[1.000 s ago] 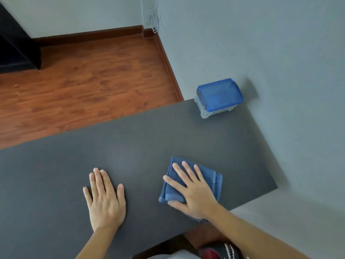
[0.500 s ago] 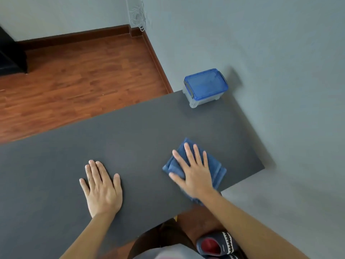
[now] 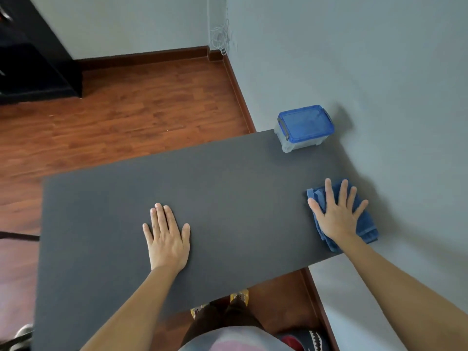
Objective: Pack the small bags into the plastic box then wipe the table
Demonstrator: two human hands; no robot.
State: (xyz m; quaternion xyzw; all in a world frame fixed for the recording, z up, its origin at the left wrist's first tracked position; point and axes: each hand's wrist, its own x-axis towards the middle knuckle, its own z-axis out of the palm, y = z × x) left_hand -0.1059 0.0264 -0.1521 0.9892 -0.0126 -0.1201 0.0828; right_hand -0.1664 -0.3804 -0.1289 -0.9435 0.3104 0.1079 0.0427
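Wall [image 3: 367, 59]: pale grey-blue, fills the upper right of the frame; your bench runs along it.

Floor [image 3: 131, 117]: reddish wood boards, upper left, with a dark skirting board along the foot of the wall.

Bench [image 3: 228, 198]: dark grey, matte top, spanning the middle of the frame from lower left to centre right.

Cabinet [image 3: 33, 59]: black, far upper left corner, standing on the floor.

Your left hand [image 3: 167, 239]: lower centre, flat on the bench palm down, fingers straight and close together, holding nothing.

Your right hand [image 3: 338, 214]: right of centre, palm down with fingers spread wide, pressed on top of the cloth, not curled around it.

Cloth [image 3: 364, 224]: blue, folded, lying on the bench near its right edge just beside the wall; its edges show around your right hand.

Box [image 3: 304, 127]: clear plastic with a blue lid shut on top, at the far right corner of the bench, close to the wall, well apart from both hands. Its contents cannot be made out.
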